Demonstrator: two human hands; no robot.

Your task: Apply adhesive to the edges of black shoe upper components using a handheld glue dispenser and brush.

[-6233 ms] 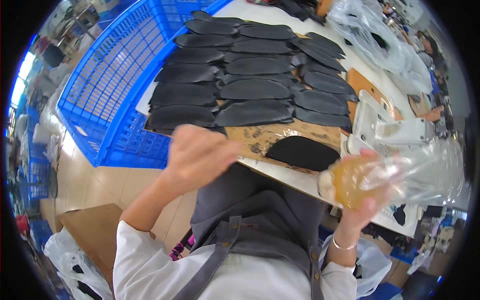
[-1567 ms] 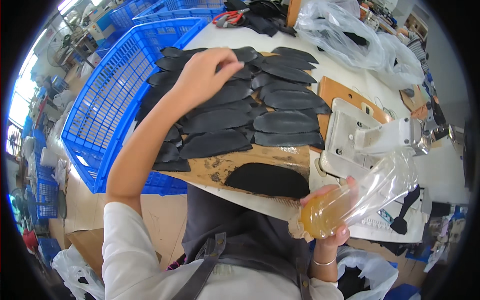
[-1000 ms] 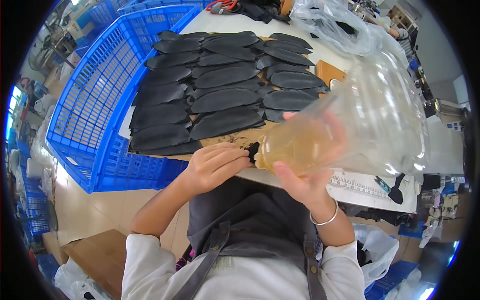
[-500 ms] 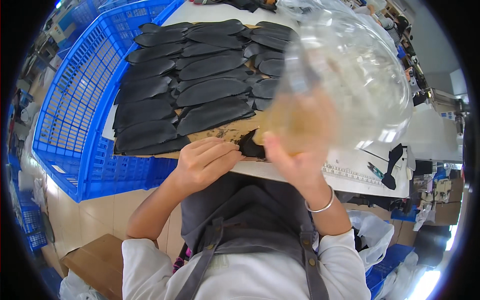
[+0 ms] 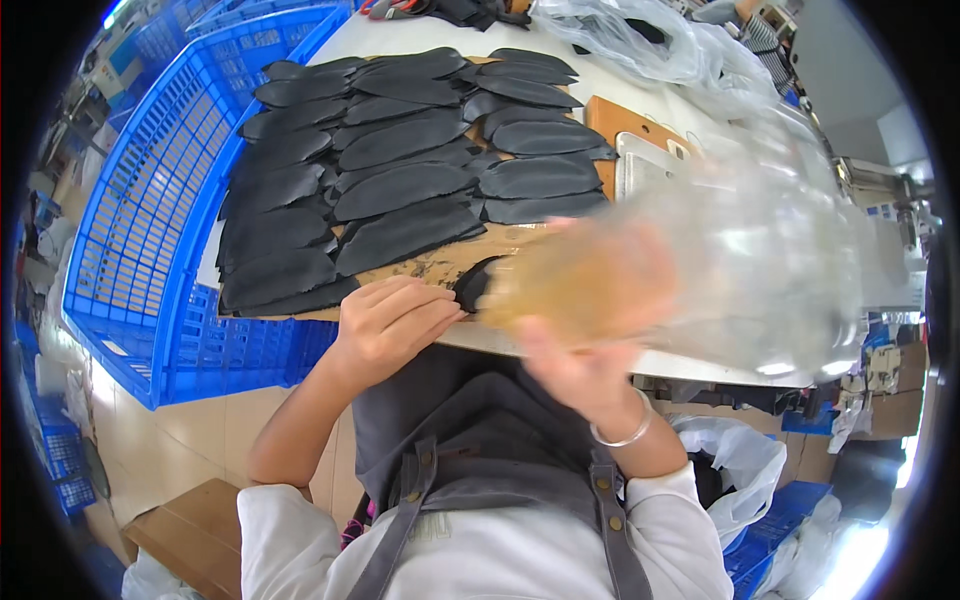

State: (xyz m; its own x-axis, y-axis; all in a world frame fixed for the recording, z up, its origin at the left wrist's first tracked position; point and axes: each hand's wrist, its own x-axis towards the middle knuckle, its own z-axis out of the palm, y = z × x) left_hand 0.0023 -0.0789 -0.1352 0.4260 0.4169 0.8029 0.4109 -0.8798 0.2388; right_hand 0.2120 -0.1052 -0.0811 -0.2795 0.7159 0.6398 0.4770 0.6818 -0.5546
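My left hand [image 5: 392,325] rests at the near edge of a cardboard sheet [image 5: 425,265], its fingers pressed together on the corner of a small black piece [image 5: 474,286]. My right hand [image 5: 585,370], blurred by motion, grips a big clear plastic bottle [image 5: 765,265] lying over on its side. The bottle's narrower end, toward the black piece, shows a yellowish-tan mass [image 5: 560,285], too smeared to make out. Beyond my hands, black leaf-shaped flat pieces [image 5: 405,190] lie in overlapping rows on the cardboard.
A blue plastic crate [image 5: 160,200] stands left of the white table [image 5: 330,38]. Behind the bottle lie a wooden board [image 5: 605,115] and a pale metal tray [image 5: 640,165]. Clear plastic bags [image 5: 640,40] lie at the back right; another bag [image 5: 745,465] hangs below the table's right side.
The bottle has swung down and to the right, uncovering the wooden board and tray. Its tan end has come lower left over the black piece. My left hand stays at the cardboard's edge.
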